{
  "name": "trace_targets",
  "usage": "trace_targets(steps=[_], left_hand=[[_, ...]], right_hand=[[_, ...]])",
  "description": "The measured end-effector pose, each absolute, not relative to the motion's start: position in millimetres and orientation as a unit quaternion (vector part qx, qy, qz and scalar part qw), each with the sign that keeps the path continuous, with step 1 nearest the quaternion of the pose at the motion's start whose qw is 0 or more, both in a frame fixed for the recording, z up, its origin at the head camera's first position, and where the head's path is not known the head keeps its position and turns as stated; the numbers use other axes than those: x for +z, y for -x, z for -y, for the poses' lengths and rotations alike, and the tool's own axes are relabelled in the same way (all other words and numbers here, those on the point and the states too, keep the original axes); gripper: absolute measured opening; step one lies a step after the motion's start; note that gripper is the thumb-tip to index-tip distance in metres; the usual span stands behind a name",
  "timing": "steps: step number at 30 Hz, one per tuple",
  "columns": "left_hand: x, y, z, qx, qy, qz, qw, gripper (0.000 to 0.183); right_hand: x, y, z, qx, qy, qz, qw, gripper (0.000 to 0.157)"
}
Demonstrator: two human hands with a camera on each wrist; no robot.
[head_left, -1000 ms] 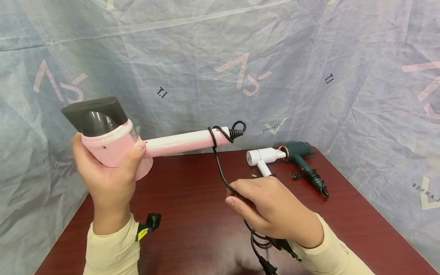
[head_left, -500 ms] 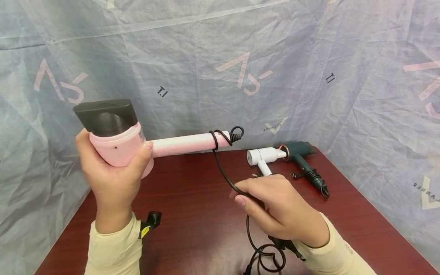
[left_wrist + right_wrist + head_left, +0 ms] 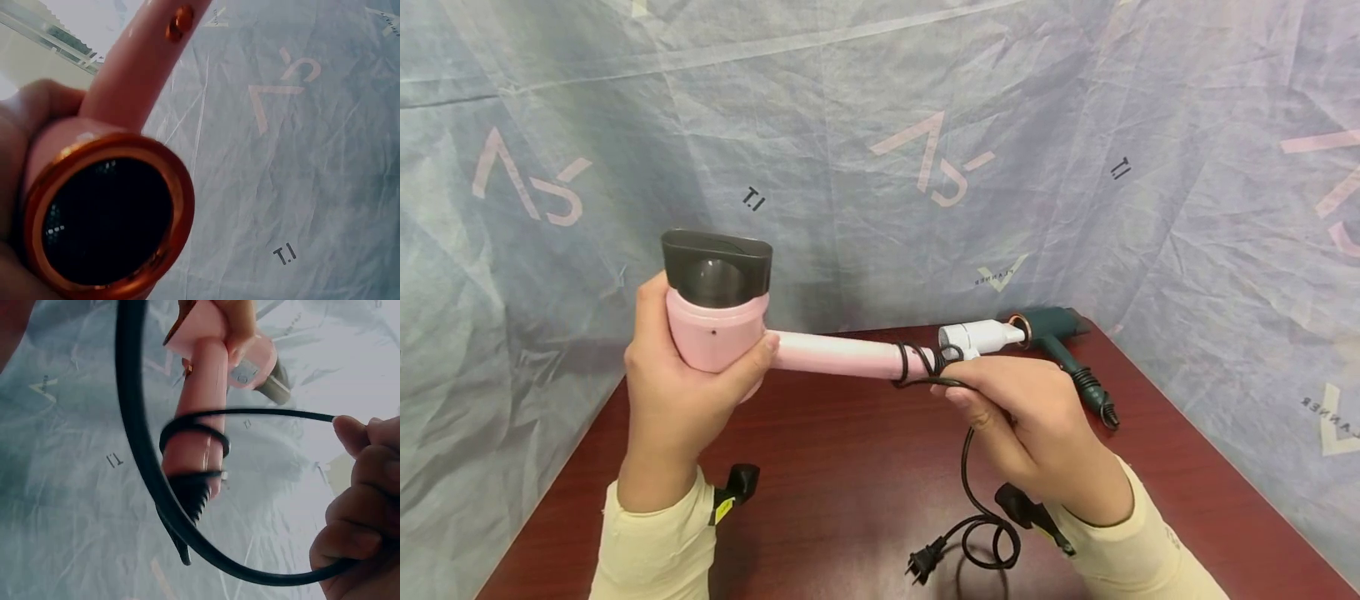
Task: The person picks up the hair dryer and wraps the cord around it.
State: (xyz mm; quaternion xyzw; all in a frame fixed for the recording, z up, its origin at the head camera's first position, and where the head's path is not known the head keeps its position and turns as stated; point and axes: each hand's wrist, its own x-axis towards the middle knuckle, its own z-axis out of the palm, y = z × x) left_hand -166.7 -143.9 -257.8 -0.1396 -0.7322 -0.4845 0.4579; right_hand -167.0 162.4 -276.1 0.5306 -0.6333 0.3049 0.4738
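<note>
The left hand (image 3: 677, 400) is gripping the body of the pink hair dryer (image 3: 820, 352) above the table (image 3: 835, 467), its far fingers hidden, while the right hand (image 3: 1037, 417) is pinching the black cord (image 3: 967, 467) between thumb and forefinger beside the handle's end, around which the cord is winding. The right hand is concealing most of the handle of the white hair dryer (image 3: 981, 336). The label (image 3: 242, 372) on the pink body is appearing too small to read, whereas the cloth (image 3: 842, 167) behind is bearing "T.I", legible in the left wrist view.
</note>
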Motion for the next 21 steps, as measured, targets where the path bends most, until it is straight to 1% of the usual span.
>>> trace_targets(steps=[6, 13, 21], left_hand=[[-266.9, 176.6, 148.0, -0.446, 0.183, 0.756, 0.442, 0.087], [-269.5, 177.9, 146.0, -0.437, 0.243, 0.759, 0.417, 0.086], [-265.6, 172.9, 143.5, -0.506, 0.309, 0.714, 0.372, 0.086]], right_hand=[[-273.0, 169.7, -163.8, 0.316, -0.511, 0.634, 0.487, 0.03], [-270.5, 172.5, -162.0, 0.316, -0.509, 0.638, 0.484, 0.028], [-270.7, 180.5, -166.2, 0.338, -0.499, 0.641, 0.474, 0.029]])
